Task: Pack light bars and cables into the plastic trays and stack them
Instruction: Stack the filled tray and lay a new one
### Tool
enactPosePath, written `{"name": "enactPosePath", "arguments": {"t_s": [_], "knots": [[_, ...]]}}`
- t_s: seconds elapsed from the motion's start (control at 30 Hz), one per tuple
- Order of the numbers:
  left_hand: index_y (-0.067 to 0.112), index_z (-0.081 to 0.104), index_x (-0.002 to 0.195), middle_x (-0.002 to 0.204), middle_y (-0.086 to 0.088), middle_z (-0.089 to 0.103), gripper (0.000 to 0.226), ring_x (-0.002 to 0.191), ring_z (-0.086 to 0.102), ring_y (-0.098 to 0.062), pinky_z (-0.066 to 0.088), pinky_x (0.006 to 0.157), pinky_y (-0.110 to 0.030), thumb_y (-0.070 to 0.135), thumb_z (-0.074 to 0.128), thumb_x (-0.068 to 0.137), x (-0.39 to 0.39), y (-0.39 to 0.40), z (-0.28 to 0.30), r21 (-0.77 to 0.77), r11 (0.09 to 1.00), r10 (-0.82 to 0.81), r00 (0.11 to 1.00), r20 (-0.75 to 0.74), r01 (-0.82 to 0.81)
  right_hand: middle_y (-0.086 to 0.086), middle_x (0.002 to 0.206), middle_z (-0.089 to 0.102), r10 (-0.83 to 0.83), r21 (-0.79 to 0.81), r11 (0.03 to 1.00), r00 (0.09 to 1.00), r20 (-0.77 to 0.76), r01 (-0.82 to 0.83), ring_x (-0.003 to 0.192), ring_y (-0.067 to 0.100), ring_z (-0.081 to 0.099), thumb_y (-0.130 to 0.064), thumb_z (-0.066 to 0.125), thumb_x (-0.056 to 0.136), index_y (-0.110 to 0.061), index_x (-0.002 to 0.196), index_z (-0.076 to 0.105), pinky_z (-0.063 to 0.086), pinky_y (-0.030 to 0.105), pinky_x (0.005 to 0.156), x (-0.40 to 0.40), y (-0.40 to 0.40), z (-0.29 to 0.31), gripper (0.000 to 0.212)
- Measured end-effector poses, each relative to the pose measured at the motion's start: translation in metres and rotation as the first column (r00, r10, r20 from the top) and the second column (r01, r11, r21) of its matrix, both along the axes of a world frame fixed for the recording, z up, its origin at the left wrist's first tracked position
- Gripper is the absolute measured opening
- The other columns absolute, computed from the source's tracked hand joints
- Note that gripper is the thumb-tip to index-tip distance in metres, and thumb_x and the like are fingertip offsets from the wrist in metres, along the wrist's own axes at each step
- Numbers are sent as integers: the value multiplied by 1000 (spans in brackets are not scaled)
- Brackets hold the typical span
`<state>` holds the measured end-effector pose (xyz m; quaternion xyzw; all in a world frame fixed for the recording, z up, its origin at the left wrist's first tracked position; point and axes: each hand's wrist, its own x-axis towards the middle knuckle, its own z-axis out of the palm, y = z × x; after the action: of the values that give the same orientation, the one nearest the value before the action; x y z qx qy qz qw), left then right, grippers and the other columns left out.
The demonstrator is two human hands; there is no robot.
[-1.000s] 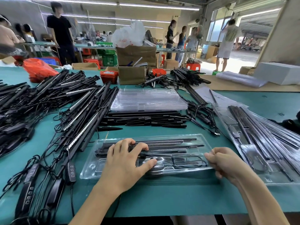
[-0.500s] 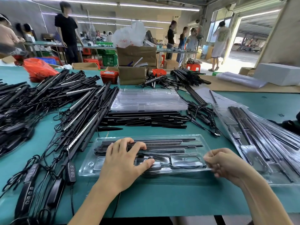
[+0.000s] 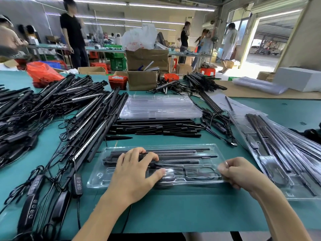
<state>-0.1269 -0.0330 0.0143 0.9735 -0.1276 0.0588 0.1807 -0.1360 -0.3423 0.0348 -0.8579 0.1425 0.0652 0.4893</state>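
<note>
Green table (image 3: pixel 173 214) bears tray (image 3: pixel 97 178) between both hands, left (image 3: pixel 133 173) pressing, right (image 3: pixel 239 173) pinching.

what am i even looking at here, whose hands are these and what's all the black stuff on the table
This is filmed by a camera worn on a person's head, looking down at their own bare hands; no machine is involved. They are packing. The left hand rests flat on a clear plastic tray that holds black light bars and a coiled cable. The right hand pinches that tray's right edge. On the green table lie loose light bars, a stack of empty trays, and filled trays at right.
</note>
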Motion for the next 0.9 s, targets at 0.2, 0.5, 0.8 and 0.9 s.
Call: {"name": "enactPosePath", "arguments": {"t_s": [0.2,0.5,0.8,0.9], "knots": [[57,16,149,154,16,29,61,146,20,-9,13,121,-36,75,22,91,-2,4,1,170,985,-21,998,59,11,8,84,65,-125,-358,927,992,-8,114,70,27,64,-16,69,87,-10,105,53,51,35,66,4,10,1,25],[66,2,147,166,8,2,64,152,-11,-8,-13,122,-42,79,13,85,1,1,-4,187,982,-9,999,-48,18,3,131,43,253,-429,891,948,195,-149,130,22,32,-40,74,87,-25,129,50,31,38,107,18,72,27,51],[65,-12,146,166,5,-17,60,151,-23,-11,-15,121,-45,76,8,90,3,-1,-5,231,972,-29,996,-87,49,-12,130,37,402,-541,804,896,188,-247,129,13,28,-64,65,83,-37,128,45,19,32,100,26,103,-10,56],[63,-2,149,167,10,-10,52,152,-15,-7,-11,122,-41,65,12,99,7,1,-1,162,986,-30,992,-123,50,-15,125,33,405,-538,806,893,197,-247,129,12,28,-66,64,83,-40,126,45,16,29,96,27,101,-13,54]]}}
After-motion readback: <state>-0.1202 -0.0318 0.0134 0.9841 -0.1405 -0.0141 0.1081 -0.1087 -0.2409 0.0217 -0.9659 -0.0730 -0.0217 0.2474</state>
